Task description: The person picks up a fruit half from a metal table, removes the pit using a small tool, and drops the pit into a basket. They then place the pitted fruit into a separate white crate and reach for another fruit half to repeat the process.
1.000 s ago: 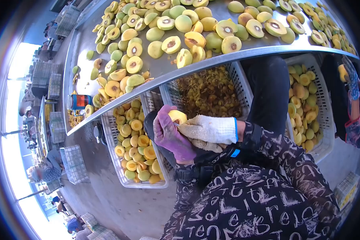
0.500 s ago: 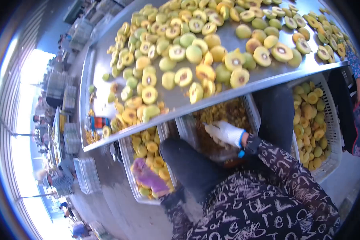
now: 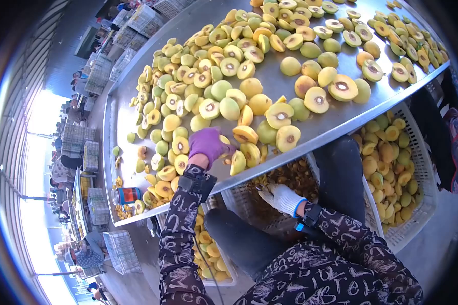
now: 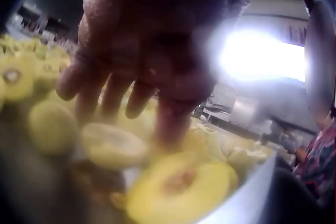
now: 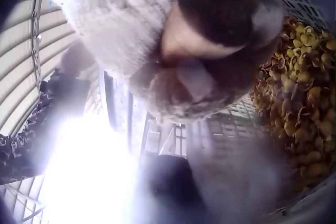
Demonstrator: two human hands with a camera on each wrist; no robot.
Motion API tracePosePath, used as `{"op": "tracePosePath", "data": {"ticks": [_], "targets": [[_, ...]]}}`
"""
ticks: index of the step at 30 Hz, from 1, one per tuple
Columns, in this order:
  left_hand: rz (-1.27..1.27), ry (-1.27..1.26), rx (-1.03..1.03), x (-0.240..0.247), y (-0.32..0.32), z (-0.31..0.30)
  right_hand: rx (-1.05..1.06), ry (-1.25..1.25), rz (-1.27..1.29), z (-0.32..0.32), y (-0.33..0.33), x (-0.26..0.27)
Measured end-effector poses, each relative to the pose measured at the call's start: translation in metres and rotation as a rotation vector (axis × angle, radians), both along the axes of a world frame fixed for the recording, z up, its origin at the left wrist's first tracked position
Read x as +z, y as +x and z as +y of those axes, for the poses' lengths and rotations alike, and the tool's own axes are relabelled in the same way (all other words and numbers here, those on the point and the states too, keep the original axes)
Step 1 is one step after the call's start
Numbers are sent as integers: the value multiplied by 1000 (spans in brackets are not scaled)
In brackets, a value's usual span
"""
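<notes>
Watching this from my end: on the head view the left hand [image 3: 208, 145], in a purple glove, is over the middle of the metal table [image 3: 275, 76], reaching down among the fruit halves [image 3: 288, 138]. The left wrist view shows its fingers spread and pointing down at them, but it's blurry, so I can't tell if they're touching one. The halves cover much of the table, cut faces and skins mixed.

My right hand [image 3: 282, 198], white knit glove, is lower centre, fingers curled round what looks like a stubby handle [image 5: 210, 22]. It's above a white crate [image 3: 234, 198] with brownish-yellow scraps in it. Another crate [image 3: 417, 132] full of fruit sits on the right, and there's a jar [image 3: 126, 195] at the table's lower-left corner.
</notes>
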State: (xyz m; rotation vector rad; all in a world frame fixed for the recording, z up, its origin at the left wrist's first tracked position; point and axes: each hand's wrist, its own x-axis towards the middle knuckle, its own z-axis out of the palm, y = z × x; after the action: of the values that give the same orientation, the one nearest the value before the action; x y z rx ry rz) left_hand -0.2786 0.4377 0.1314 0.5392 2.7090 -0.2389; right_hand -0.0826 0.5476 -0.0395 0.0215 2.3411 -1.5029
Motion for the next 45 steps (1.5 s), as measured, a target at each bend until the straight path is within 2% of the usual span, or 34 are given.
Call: {"op": "tracePosePath", "data": {"ticks": [1, 3, 4, 5, 6, 7, 8, 10, 11, 13, 14, 17, 19, 21, 22, 23, 25, 27, 29, 30, 34, 36, 41, 43, 44, 45], "targets": [[-7, -5, 13, -8, 8, -13, 67, 34, 43, -1, 3, 1], [46, 733, 337, -31, 22, -53, 49, -7, 25, -1, 10, 27], [-85, 931, 763, -32, 28, -67, 36, -71, 24, 3, 13, 56], [-131, 1290, 989, -29, 41, -74, 24, -134, 22, 1, 17, 71], [-69, 1426, 998, -32, 52, -83, -33, -314, 55, -8, 20, 74], [-8, 1566, 1002, -36, 65, -90, -26, -321, 54, -15, 23, 83], [1, 1571, 1005, -34, 81, -89, -56, -345, 167, -18, 22, 96], [170, 1766, 884, -15, 113, -77, -133, -316, 338, -23, 19, 120], [172, 1768, 875, -7, 126, -70, -135, -316, 345, -27, 18, 135], [401, 1886, 730, 4, 153, -56, -367, -1087, 111, -31, 15, 159], [387, 1846, 678, 4, 166, -53, -345, -924, 53, -27, 11, 154], [190, 1718, 644, -2, 200, -49, -284, -991, -47, -25, 7, 168], [116, 2043, 609, -10, 203, -41, -226, -955, -147, -19, 15, 179], [42, 2116, 707, -12, 206, -42, -113, -791, -260, -27, 20, 174], [-35, 2182, 788, -12, 207, -43, -121, -636, -116, -34, 19, 166], [-24, 2186, 808, -12, 207, -41, -108, -629, -130, -40, 22, 158], [9, 2178, 1082, -12, 207, -40, -254, -192, 493, -49, 34, 148], [-14, 2210, 1062, -8, 212, -40, -180, -99, 410, -51, 46, 152], [111, 2150, 1135, -5, 212, -33, -92, 113, 392, -57, 51, 150], [241, 2063, 1054, -10, 213, -35, -66, 166, 392, -59, 51, 145], [419, 1993, 1055, -5, 214, -30, -69, 177, 390, -66, 50, 139], [426, 1962, 1061, -8, 214, -31, 23, 100, 331, -63, 45, 140], [353, 1933, 1067, -19, 214, -38, 95, -77, 219, -60, 35, 131], [356, 2275, 916, -28, 214, -38, 81, -237, 232, -60, 32, 132], [461, 2307, 995, -25, 215, -30, 79, -240, 237, -58, 30, 138], [460, 2301, 994, -30, 215, -33, 145, -325, 110, -52, 29, 144]]}}
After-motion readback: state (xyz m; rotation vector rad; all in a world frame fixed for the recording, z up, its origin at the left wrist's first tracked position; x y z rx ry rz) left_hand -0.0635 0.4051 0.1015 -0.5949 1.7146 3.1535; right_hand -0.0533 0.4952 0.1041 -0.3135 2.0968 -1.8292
